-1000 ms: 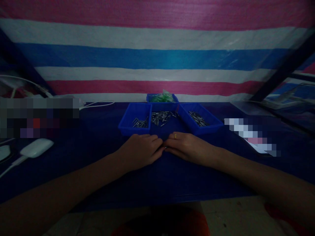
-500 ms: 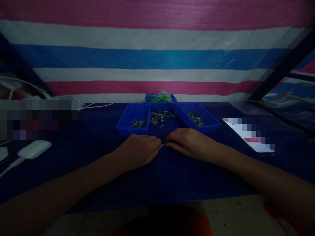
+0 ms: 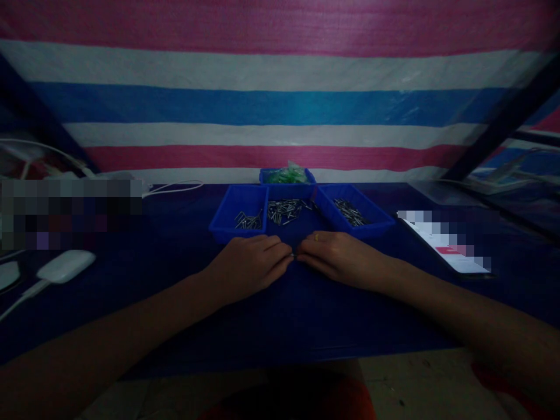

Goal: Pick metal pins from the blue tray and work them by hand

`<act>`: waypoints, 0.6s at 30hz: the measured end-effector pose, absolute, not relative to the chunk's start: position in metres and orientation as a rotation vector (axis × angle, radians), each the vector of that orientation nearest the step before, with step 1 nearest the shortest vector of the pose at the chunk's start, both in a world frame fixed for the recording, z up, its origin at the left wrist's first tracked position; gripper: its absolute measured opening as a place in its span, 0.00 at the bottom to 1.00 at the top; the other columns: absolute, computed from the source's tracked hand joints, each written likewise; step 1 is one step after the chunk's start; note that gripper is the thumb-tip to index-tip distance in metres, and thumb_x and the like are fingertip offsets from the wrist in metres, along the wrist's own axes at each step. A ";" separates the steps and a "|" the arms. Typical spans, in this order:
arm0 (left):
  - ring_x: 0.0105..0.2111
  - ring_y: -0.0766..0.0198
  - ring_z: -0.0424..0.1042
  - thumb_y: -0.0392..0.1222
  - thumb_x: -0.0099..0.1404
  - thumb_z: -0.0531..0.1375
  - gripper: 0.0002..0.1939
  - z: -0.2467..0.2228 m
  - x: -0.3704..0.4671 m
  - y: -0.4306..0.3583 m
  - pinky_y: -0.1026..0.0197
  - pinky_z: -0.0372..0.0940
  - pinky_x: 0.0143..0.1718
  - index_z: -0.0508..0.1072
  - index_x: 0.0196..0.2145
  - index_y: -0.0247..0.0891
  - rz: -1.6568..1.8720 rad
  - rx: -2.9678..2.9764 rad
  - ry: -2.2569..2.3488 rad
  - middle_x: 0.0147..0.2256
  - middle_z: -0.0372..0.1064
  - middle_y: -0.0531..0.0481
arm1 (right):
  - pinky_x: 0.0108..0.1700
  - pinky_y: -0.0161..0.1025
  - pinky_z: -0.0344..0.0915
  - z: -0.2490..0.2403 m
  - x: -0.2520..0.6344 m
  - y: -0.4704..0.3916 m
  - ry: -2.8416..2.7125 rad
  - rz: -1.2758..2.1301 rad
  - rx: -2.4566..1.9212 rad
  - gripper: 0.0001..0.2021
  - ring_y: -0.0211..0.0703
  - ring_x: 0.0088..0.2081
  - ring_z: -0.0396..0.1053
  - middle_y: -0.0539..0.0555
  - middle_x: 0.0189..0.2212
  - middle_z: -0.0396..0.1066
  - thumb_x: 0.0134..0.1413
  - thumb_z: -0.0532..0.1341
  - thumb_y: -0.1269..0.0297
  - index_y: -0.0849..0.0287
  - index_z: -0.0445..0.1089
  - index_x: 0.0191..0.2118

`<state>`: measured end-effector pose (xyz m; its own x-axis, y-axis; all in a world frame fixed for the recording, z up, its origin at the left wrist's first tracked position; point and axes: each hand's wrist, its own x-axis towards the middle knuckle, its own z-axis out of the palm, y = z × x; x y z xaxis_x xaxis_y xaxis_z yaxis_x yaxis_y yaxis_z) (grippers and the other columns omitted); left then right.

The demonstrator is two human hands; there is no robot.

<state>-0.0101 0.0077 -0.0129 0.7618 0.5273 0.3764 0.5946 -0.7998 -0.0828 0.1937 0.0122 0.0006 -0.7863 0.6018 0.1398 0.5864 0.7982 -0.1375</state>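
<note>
Metal pin [image 3: 291,255], barely visible, sits pinched between left hand [image 3: 254,265] and right hand [image 3: 339,256] fingers before blue trays [image 3: 238,224].

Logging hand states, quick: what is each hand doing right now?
Left hand: closed, pinching a small metal pin.
Right hand: fingertips meet the same pin; grip cannot be told.

We look forward and down from head height, close over the table [image 3: 184,326], hands mid-frame.
</note>
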 end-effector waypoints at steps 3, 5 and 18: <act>0.33 0.68 0.68 0.42 0.66 0.48 0.10 -0.015 -0.012 0.009 0.67 0.61 0.31 0.67 0.38 0.37 -0.603 -2.747 -0.797 0.32 0.68 0.52 | 0.36 0.35 0.60 0.001 0.194 0.012 -2.801 0.166 -0.920 0.09 0.38 0.32 0.64 0.54 0.29 0.66 0.59 0.49 0.66 0.62 0.64 0.35; 0.33 0.68 0.68 0.42 0.66 0.48 0.10 -0.015 -0.012 0.009 0.67 0.61 0.32 0.67 0.38 0.37 -0.636 -2.739 -0.743 0.33 0.68 0.52 | 0.36 0.36 0.60 0.000 0.194 0.012 -2.801 0.194 -0.908 0.09 0.38 0.32 0.64 0.54 0.30 0.66 0.59 0.49 0.66 0.62 0.64 0.35; 0.28 0.66 0.64 0.39 0.62 0.49 0.06 -0.010 -0.008 0.004 0.64 0.56 0.26 0.64 0.30 0.37 -0.367 -2.812 -0.848 0.26 0.64 0.54 | 0.34 0.35 0.60 0.004 0.195 0.010 -2.823 0.249 -0.858 0.08 0.38 0.31 0.64 0.53 0.29 0.66 0.58 0.51 0.63 0.62 0.64 0.36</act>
